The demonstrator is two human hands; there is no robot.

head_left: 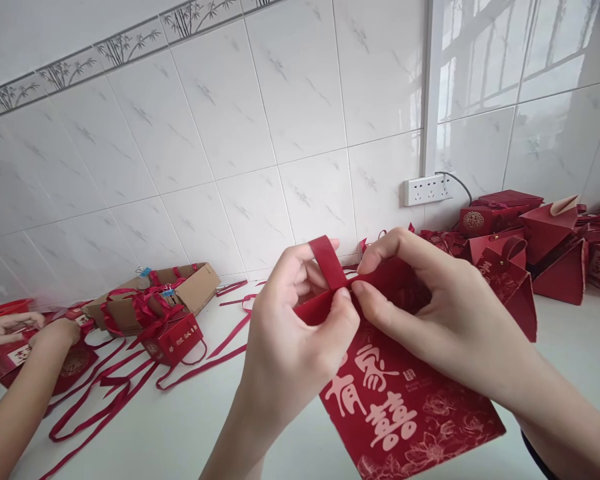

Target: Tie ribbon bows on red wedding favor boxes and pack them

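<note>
A red paper gift bag (395,407) with pale Chinese characters and flower outlines hangs tilted between my two hands. My left hand (305,307) is closed on its top edge, thumb on the front face. A short red strap (329,261) forms a loop over the left fingers and meets the bag's rim. Close beside the left thumb, my right hand (420,300) pinches the rim at the strap's base, thumb and forefinger bent. Whatever small fastening lies between the fingertips is too small to make out.
Several red gift boxes (503,213) crowd the right side by the tiled wall. An open cardboard box (197,290) with red ribbons stands left, near a small red box (177,339). Loose ribbons (93,420) trail across the white table. Another person's hands (55,333) work at far left.
</note>
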